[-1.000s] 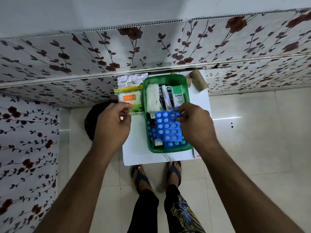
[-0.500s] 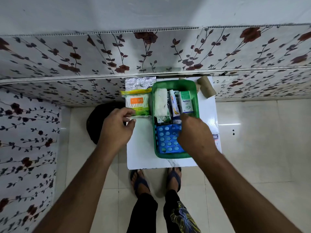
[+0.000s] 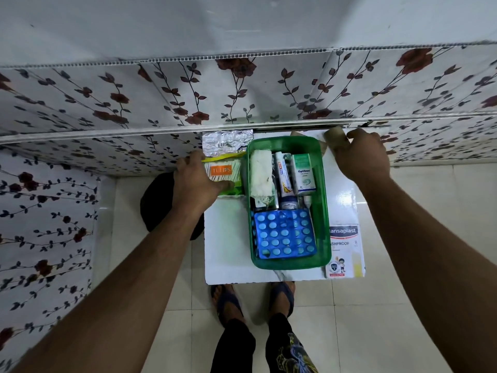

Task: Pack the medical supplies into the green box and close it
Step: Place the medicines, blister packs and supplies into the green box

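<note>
Left hand (image 3: 197,181) fingers gripping cotton-bud pack (image 3: 224,173), right hand (image 3: 361,154) fingers closed on bandage roll (image 3: 334,137)

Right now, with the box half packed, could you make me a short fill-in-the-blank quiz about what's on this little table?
1. The blue blister pack lies inside the ____ box.
2. The left hand rests on a packet labelled ____.
3. The Hansaplast box lies to the ____ of the green box.
4. The right hand reaches a brown ____ by the wall.

Missing words: green; Tulips; right; roll
</note>
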{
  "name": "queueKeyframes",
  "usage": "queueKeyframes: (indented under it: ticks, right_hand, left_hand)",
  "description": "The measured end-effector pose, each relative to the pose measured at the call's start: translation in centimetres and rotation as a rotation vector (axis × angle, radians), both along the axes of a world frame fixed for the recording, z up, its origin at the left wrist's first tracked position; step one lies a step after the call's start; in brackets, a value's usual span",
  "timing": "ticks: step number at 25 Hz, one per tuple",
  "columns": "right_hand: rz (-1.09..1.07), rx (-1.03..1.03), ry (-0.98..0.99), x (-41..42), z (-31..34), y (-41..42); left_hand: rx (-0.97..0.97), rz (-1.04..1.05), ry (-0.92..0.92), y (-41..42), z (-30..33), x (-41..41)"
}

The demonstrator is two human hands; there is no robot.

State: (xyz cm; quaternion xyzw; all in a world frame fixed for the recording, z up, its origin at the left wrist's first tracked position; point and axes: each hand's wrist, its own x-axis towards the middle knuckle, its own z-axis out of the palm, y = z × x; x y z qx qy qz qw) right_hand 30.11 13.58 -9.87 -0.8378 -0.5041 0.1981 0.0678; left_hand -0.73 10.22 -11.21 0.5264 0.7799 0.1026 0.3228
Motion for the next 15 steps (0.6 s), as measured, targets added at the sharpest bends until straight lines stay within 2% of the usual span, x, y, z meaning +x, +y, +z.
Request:
queueKeyframes:
  ticks: [3, 6, 12, 15]
  right_hand:
    - [-0.016, -0.05, 0.021, 0.3, -0.5, 0.1]
    - [-0.035, -0.072, 0.036, 0.4, -0.8, 0.1]
    - [-0.041, -0.002, 0.09, 0.3, -0.2, -1.0]
    - [-0.071, 0.037, 0.153, -0.1, 1.9, -2.5]
  left_hand:
    - [0.065, 0.009, -0.012, 0.0, 0.2, 0.1]
    - [0.051, 0.027, -0.026, 0.0, 0.3, 0.4]
    - [0.013, 0.068, -0.089, -0.6, 1.3, 0.3]
    - [0.043, 0.111, -0.135, -1.8, 4.3, -0.6]
